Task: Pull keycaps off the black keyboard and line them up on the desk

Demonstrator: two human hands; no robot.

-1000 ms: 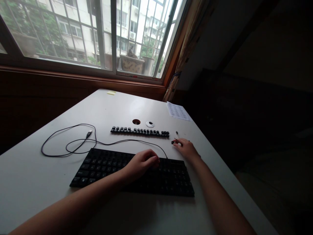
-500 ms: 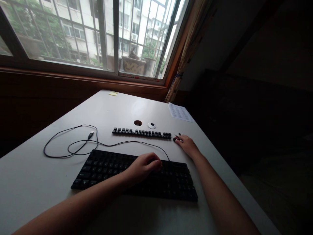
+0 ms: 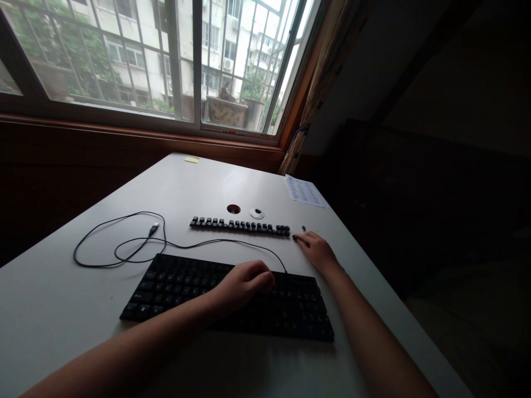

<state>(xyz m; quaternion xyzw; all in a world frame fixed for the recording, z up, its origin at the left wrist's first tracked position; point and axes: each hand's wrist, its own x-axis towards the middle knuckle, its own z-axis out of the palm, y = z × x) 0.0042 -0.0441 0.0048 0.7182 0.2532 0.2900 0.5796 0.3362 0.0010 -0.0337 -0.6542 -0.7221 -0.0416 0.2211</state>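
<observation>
A black keyboard (image 3: 182, 287) lies on the white table. My left hand (image 3: 246, 282) rests over its middle upper part with the fingers curled closed; whether anything is in them is hidden. Beyond it, black keycaps (image 3: 240, 224) stand in two long rows. My right hand (image 3: 318, 251) is low over the table just past the right end of these rows. Its thumb and fingers are closed on a thin dark object (image 3: 306, 242), too small to name. A small black piece touches or nearly touches the fingertips. Another small dark piece (image 3: 303, 228) lies just beyond the hand.
The keyboard's black cable (image 3: 224, 240) loops to the left and ends in a USB plug (image 3: 154, 228). Behind the keycaps are a round table hole (image 3: 233, 209) and a white ring cover (image 3: 256, 213). A printed sheet (image 3: 305, 190) and a yellow note (image 3: 191, 159) lie farther back.
My right hand has shifted slightly, and the thin dark object in it has tilted down toward the table. My left hand and the keyboard look unmoved.
</observation>
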